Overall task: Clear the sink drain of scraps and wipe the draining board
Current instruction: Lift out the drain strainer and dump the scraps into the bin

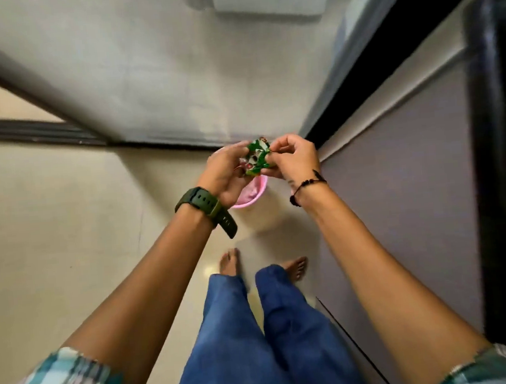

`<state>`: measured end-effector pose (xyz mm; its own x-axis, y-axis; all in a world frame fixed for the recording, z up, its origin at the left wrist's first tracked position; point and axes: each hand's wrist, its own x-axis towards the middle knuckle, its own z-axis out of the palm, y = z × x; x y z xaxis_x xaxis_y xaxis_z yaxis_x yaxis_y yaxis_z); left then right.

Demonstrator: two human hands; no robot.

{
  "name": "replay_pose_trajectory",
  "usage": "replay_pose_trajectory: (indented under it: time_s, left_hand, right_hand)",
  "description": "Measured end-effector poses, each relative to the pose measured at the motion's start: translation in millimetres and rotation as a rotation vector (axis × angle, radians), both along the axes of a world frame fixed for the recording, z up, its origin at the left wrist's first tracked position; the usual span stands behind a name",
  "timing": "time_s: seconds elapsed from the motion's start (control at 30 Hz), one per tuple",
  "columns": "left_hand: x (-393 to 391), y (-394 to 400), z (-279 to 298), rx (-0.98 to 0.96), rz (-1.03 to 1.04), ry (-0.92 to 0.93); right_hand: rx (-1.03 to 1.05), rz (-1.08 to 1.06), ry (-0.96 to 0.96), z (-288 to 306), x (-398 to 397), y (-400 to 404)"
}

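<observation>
**A:** How far along is the clearing looking?

**B:** Hard to judge. Neither sink, drain nor draining board is showing anywhere in the view. The person is standing barefoot on a pale floor, both hands raised at the centre of the frame, over a pink bin (251,198) sitting on the floor just beyond the feet.

**A:** What are the hands doing?

**B:** The left hand (224,171) is curling its fingers round a crumpled green wrapper (258,157), and the right hand (294,157) is pinching the wrapper's right edge between thumb and fingertips. So both are holding the same scrap, hovering above the bin.

**A:** Then the drain is being emptied?

**B:** I'm guessing the wrapper is one of the scraps and is heading for the bin, which would put the first half under way. Whether more scraps are waiting I cannot tell, and no cloth is in sight, so the wiping is probably still to come.

**A:** And the materials?

**B:** The wrapper is looking thin, glossy and foil-like, creased into sharp folds, green with white and red print. The bin is round, smooth plastic with a rolled rim. The floor is shining like polished tile. A dark, rubbery watch strap (205,206) is circling the left wrist, a thin black cord bracelet (306,186) the right.
</observation>
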<state>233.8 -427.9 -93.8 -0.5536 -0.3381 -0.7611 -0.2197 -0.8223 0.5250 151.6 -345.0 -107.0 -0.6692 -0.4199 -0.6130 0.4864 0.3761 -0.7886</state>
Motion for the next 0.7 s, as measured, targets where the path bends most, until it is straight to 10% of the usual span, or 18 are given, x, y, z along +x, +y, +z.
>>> replay_pose_trajectory:
  time_s: [0.7]
  left_hand:
    - [9.0, -68.9, -246.9, 0.098, 0.147, -0.393]
  right_hand:
    - [0.412, 0.39, 0.001, -303.4, 8.0, -80.2]
